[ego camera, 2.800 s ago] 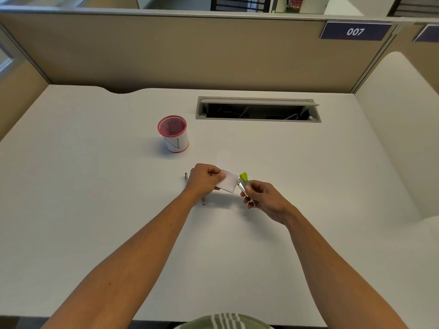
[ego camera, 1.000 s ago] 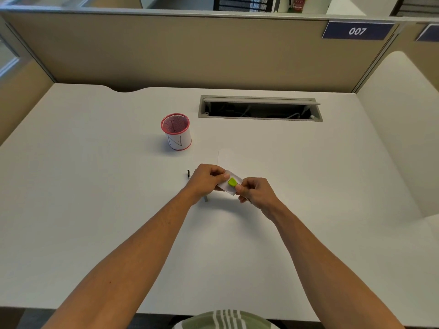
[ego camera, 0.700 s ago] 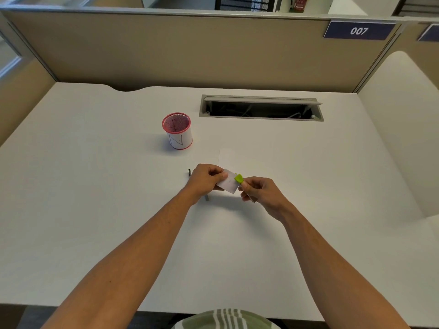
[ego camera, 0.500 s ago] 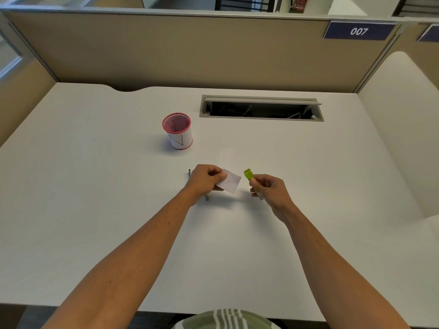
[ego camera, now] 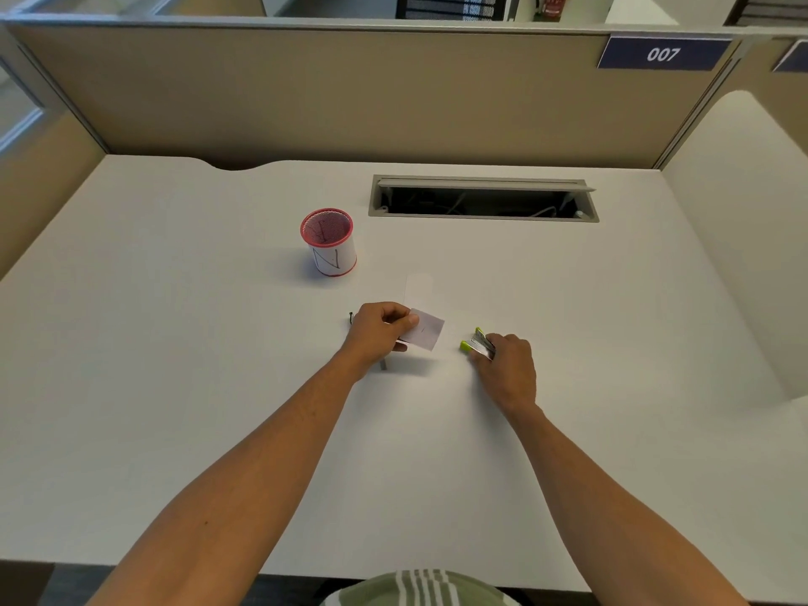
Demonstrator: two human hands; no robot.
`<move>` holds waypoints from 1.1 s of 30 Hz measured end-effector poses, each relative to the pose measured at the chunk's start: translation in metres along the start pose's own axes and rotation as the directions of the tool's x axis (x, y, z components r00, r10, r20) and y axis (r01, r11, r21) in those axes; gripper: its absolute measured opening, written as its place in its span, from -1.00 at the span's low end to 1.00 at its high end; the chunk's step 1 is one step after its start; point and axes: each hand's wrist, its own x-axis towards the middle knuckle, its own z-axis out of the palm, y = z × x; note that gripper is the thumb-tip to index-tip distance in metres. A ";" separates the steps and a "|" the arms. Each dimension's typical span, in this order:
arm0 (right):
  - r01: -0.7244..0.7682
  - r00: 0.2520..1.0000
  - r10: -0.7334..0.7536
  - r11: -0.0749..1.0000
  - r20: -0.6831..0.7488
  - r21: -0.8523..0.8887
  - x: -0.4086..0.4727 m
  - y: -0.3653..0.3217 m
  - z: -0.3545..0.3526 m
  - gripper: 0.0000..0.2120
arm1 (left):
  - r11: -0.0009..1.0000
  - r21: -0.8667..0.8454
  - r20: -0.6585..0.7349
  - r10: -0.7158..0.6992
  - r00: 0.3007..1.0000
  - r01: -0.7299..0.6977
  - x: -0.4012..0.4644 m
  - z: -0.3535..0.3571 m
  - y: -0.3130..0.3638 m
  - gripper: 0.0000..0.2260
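Observation:
My left hand point(ego camera: 381, 328) pinches a small white paper slip point(ego camera: 426, 329) just above the white desk point(ego camera: 175, 387). My right hand point(ego camera: 507, 365) grips a small metal stapler with lime-green ends point(ego camera: 476, 345), held low at the desk surface to the right of the slip and apart from it. A second white paper piece point(ego camera: 419, 287) lies flat on the desk just beyond the slip. A small dark metal piece point(ego camera: 351, 318) lies left of my left hand, and another point(ego camera: 383, 364) shows under my left wrist.
A red mesh cup with a white paper wrap point(ego camera: 329, 241) stands upright to the far left of my hands. An open cable slot point(ego camera: 483, 199) is set into the desk at the back. Beige partition walls close the desk on three sides.
My right hand pulled the stapler off the paper slip, moved it right and lowered it to the desk. My left hand kept holding the slip in place.

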 end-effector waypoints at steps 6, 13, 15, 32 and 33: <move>0.042 0.997 -0.051 0.989 -0.055 -0.143 -0.002 -0.001 0.004 -0.60 | 0.975 0.163 -0.123 0.170 0.978 -0.149 -0.004 0.002 0.001 -0.93; -0.159 0.987 0.148 0.812 0.067 0.561 -0.007 -0.050 -0.012 -0.58 | 0.679 0.573 -0.163 0.643 0.748 -0.459 -0.013 0.011 -0.004 -0.90; -0.343 0.935 0.149 0.607 0.321 0.717 -0.008 -0.066 -0.017 -0.48 | 0.506 0.684 -0.074 0.764 0.640 -0.525 -0.017 0.014 -0.005 -0.92; -0.278 0.929 -0.038 0.583 0.368 0.763 -0.004 -0.068 -0.022 -0.72 | 0.870 0.316 -0.225 0.457 0.861 -0.379 -0.027 0.017 -0.018 -0.77; -0.272 0.929 -0.046 0.591 0.368 0.760 -0.004 -0.068 -0.021 -0.73 | 0.945 0.171 -0.218 0.313 0.924 -0.280 -0.025 0.016 -0.015 -0.80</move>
